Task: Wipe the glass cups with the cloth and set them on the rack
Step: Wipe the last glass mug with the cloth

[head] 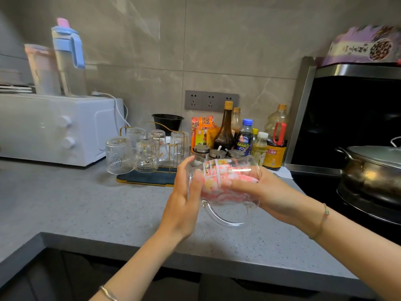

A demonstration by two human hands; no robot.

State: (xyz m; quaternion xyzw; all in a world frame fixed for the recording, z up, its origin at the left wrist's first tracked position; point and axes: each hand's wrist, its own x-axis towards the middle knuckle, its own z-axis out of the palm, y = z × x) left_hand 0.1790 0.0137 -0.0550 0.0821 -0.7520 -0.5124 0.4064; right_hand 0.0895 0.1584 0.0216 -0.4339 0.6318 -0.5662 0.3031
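a grey speckled countertop [86, 203] runs across the view, with a white microwave [54, 129] at its back left and a lidded metal pot [373, 170] on the dark stove to the right. between them, against the wall, a gold-wire rack [143, 178] on a dark tray holds five clear ribbed glass cups [119, 155], all mouth down. just right of it stands a cluster of sauce bottles [225, 131], some with dark liquid inside, and in front of them small lidded seasoning jars [217, 153]. the glass mug [238, 162] is held in the air over the counter, in front of the rack and apart from it. it lies on its side with its clear loop handle pointing down, and it has printed panels on the wall. a pink and white cloth [217, 177] is stuffed inside and fills most of it. the left hand [182, 203] grips the mug's left end, fingers wrapped over the top and thumb across the front. the right hand [273, 192] reaches in from the right end, its fingers curled into the cloth inside the glass.
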